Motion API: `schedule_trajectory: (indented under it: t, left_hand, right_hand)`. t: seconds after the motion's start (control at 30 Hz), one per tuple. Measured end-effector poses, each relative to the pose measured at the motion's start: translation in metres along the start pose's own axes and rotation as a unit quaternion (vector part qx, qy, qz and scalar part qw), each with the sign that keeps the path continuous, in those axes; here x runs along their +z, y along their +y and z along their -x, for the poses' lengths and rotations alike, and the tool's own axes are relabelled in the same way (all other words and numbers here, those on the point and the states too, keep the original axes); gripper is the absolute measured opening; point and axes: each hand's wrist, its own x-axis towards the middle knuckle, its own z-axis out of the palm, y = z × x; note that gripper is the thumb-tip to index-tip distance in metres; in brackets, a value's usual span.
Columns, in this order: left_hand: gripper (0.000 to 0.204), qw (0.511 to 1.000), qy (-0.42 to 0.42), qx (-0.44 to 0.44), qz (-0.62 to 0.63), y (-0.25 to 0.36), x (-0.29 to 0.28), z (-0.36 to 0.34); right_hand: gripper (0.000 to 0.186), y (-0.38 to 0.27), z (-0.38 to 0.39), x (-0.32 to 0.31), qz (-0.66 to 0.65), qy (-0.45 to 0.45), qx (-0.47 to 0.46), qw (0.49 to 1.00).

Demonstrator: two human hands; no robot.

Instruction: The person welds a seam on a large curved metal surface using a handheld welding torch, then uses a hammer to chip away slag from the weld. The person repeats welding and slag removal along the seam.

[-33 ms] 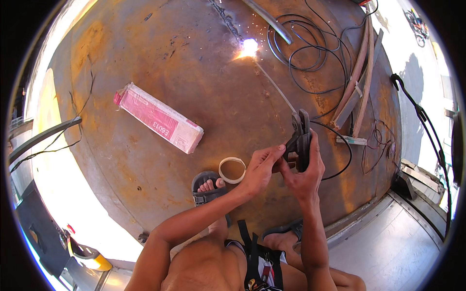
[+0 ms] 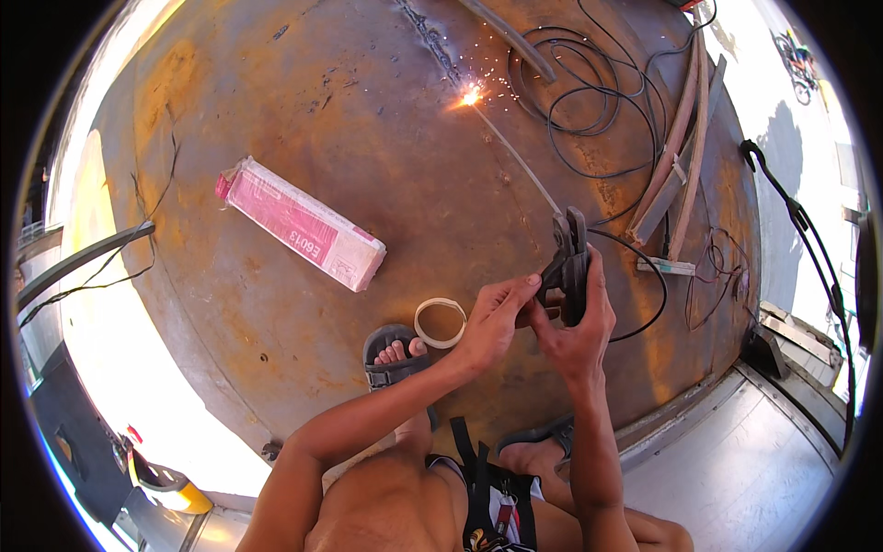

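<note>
Head view shows the left hand (image 2: 495, 320) and right hand (image 2: 581, 339) close together, both gripping a black holder (image 2: 576, 262) at three o'clock, its thin rod (image 2: 517, 156) ending in bright sparks (image 2: 471, 96) at twelve o'clock, a pink box (image 2: 303, 228) lying at ten o'clock.

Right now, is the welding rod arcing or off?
Arcing: a bright orange-white glow throws sparks at the far tip of the welding rod, clamped in the black holder.

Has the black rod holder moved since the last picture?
No, not visibly: the black rod holder shows no shift either way against the pink box lying on the rusty plate.
</note>
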Motion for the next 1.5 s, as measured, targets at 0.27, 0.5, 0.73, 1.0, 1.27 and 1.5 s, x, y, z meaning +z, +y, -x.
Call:
schedule_trajectory:
  t: [0.27,0.5,0.73,1.0,1.27,1.5]
  left_hand:
    - [0.04,1.0,0.009,0.01,0.006,0.006,0.004,-0.004]
    - [0.04,1.0,0.022,-0.008,-0.018,0.008,0.006,-0.004]
    - [0.062,0.998,-0.041,0.043,-0.031,0.018,0.006,-0.004]
    - [0.065,0.998,-0.054,0.024,-0.014,0.015,0.007,-0.007]
    - [0.058,0.998,-0.006,-0.04,0.052,-0.002,0.002,-0.011]
    - [0.047,0.998,0.018,-0.054,0.037,-0.002,0.002,-0.009]
  right_hand:
    - [0.09,0.001,-0.006,0.003,-0.02,0.003,0.006,1.0]
    - [0.088,0.003,-0.006,0.003,-0.021,0.007,-0.007,1.0]
    - [0.058,-0.001,-0.02,-0.015,-0.509,0.059,0.334,0.791]
    - [0.105,-0.023,-0.003,-0.02,-0.01,0.021,-0.075,0.997]
    - [0.097,-0.009,-0.006,-0.001,-0.039,0.003,-0.002,0.999]
    - [0.096,0.005,-0.001,0.005,-0.011,0.016,-0.009,1.0]
